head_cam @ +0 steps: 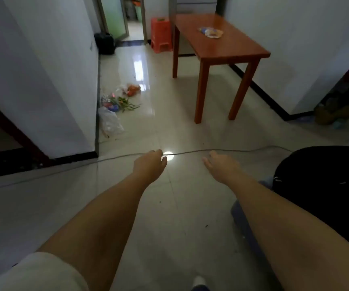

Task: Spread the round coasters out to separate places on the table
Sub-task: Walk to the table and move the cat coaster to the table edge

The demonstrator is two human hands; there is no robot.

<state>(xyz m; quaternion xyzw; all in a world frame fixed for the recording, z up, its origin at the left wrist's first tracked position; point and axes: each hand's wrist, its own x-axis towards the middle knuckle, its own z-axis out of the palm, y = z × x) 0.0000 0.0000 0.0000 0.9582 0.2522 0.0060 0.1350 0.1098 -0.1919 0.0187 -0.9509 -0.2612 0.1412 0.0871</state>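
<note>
- Coasters point(211, 32) are lying bunched in one small overlapping pile on the table point(228, 47), far ahead of both hands; blur is hiding how many there are.
- Floor tiles point(169, 206) are filling most of the view, with a thin cable point(221, 151) running across them just beyond the hands.
- Table is standing against the right wall, a red stool point(161, 34) sitting beside its far end.
- Left hand point(150, 166) is reaching forward, empty, fingers curled loosely inward.
- Right hand point(219, 164) is reaching forward too, empty, fingers relaxed and slightly apart.
- Litter point(116, 106) is lying by the left wall.
</note>
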